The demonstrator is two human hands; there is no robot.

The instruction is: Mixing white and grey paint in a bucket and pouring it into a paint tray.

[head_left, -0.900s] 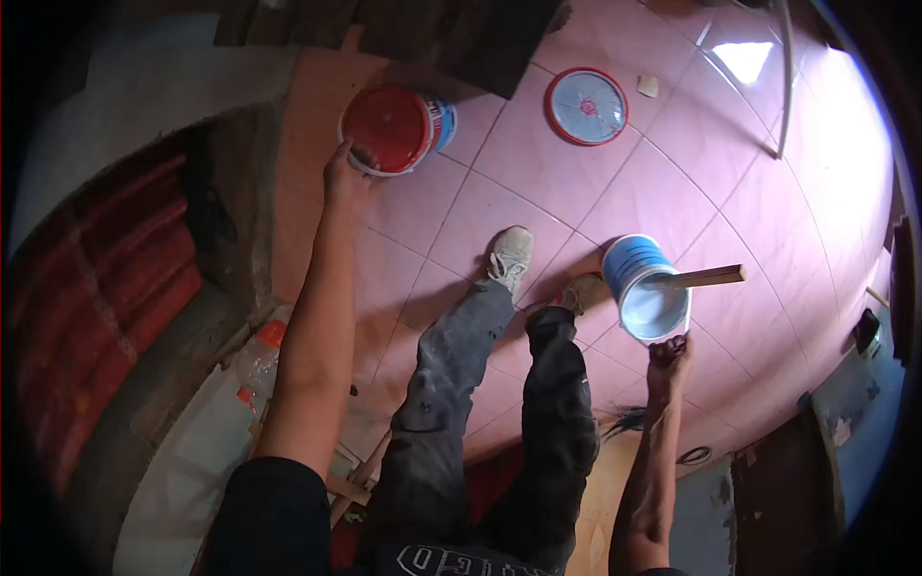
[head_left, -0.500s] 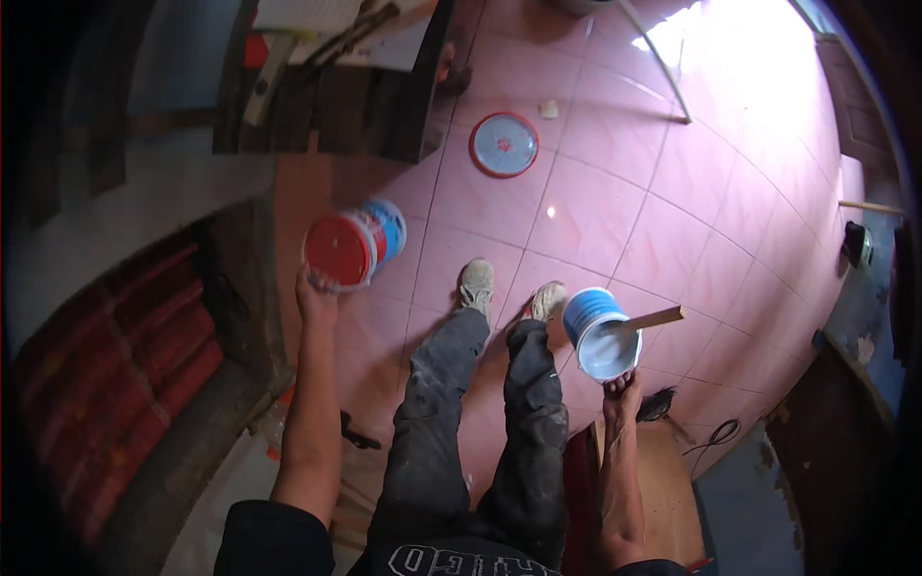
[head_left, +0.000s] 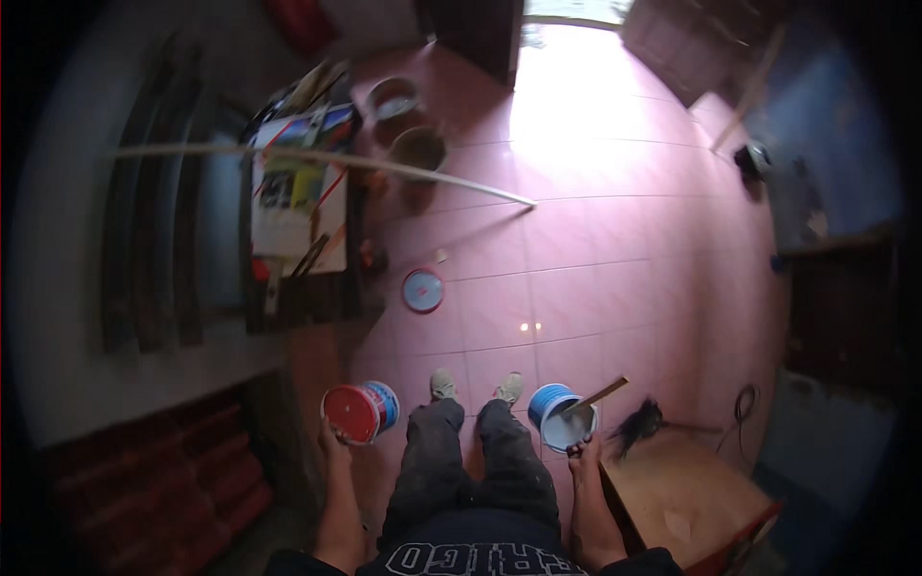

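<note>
My left hand [head_left: 332, 442] grips a paint bucket [head_left: 357, 413] at its lower rim; the bucket has a red lid and a blue-and-white side, and it is tilted toward me. In my right hand [head_left: 585, 451] is a second paint bucket [head_left: 549, 407], blue and white and without a lid. Pale grey-white paint [head_left: 570, 429] shows inside it, and a wooden stick [head_left: 603, 392] leans out over the rim. Fingers of both hands are curled at the bucket edges and are partly hidden. A round lid with a red rim [head_left: 423, 290] lies on the floor ahead of my feet.
Pink tiles cover the floor [head_left: 595, 288]. At left stands a dark table [head_left: 370, 305] with papers and tools, and a long pole [head_left: 461, 185] reaches across it to the floor. Two buckets [head_left: 419, 149] are beyond. A wooden cabinet [head_left: 691, 499] and a broom [head_left: 638, 424] are at right.
My view has turned, bringing the doorway, the table's full top and the far buckets into sight. Both hands still hold their paint buckets, now lower in the picture.
</note>
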